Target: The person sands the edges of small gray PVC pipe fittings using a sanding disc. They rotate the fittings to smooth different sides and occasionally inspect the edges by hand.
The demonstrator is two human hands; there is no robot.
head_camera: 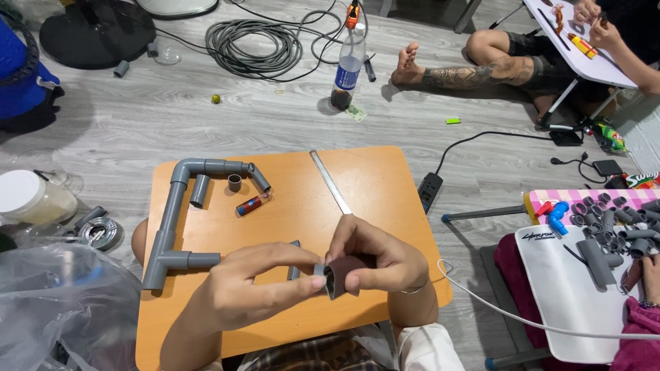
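While your left hand [258, 292] pinches the short grey pipe piece [320, 272], your right hand [375, 257] wraps brown sandpaper [344, 275] around it; keep the pinch clear of the paper.

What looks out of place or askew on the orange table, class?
The metal ruler lies at a slant across the orange table, one end jutting past the far edge. A loose short pipe piece stands apart from the grey pipe assembly.
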